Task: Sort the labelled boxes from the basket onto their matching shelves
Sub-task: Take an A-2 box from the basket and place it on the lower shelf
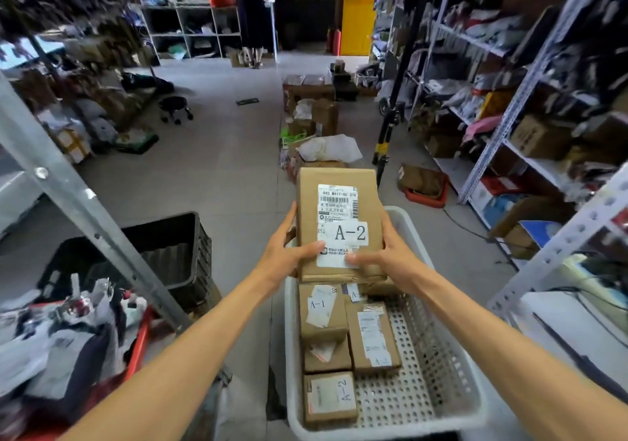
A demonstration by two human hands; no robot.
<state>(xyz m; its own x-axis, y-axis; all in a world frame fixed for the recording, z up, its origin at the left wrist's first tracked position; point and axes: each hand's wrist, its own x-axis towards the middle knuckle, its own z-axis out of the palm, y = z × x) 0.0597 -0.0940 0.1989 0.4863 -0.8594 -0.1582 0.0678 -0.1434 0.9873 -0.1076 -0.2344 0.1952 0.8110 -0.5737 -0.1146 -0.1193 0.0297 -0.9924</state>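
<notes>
Head view: box marked A-2 (334,216) held above the white basket (438,366), left grip (285,253) and right grip (387,253) each clamped on a side edge, label turned up, presumably for reading before shelving.

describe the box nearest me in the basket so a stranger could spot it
Find the white perforated basket at bottom centre. In its nearest left corner lies a small carton. It is squarer than the longer boxes beyond, with A-2 written sideways.

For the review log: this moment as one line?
left hand, right hand: grip A-2 box | over white basket | other boxes inside
</notes>
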